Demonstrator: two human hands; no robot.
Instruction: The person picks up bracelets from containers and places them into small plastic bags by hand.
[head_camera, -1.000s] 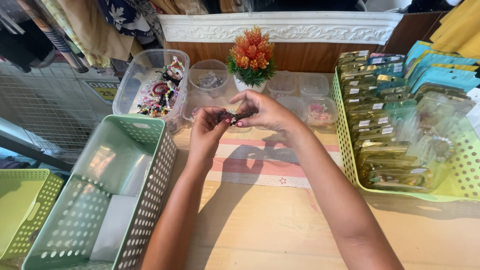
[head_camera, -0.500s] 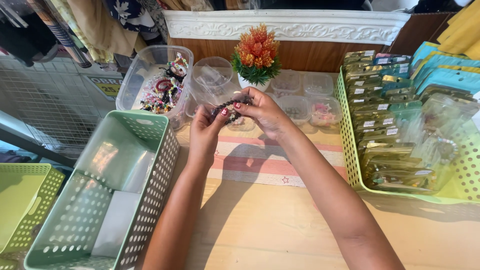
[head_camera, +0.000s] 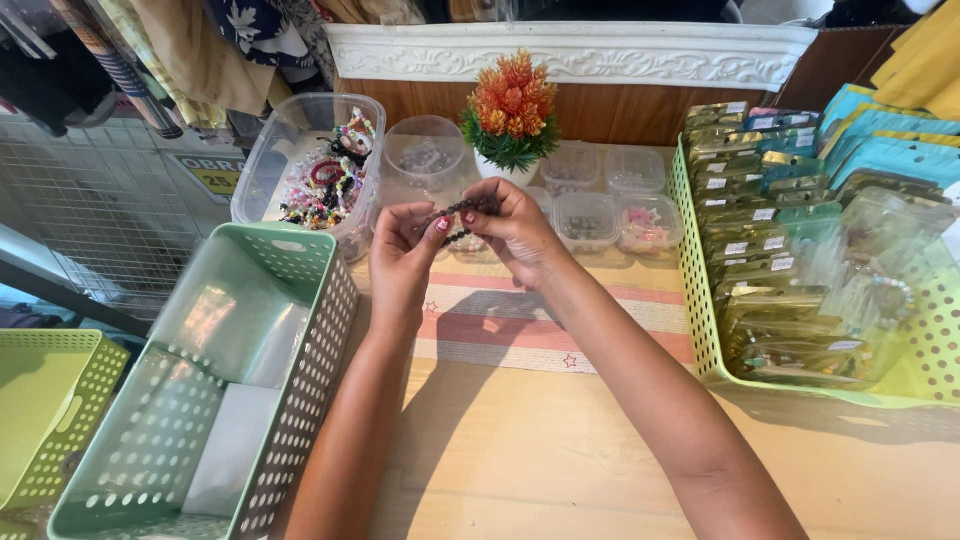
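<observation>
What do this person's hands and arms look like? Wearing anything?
Both forearms are bare, with no sleeves, watch or bracelets in view. The left hand and right hand wear no gloves. The fingernails show red or pink polish. No rings can be made out.

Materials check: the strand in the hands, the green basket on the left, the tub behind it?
Strand: small dark round beads, slightly glossy; glass, stone or plastic, can't tell. It is held between left hand and right hand. Green basket: moulded plastic, matte, with punched round holes. Tub: clear plastic, contents visible through its wall.
</observation>
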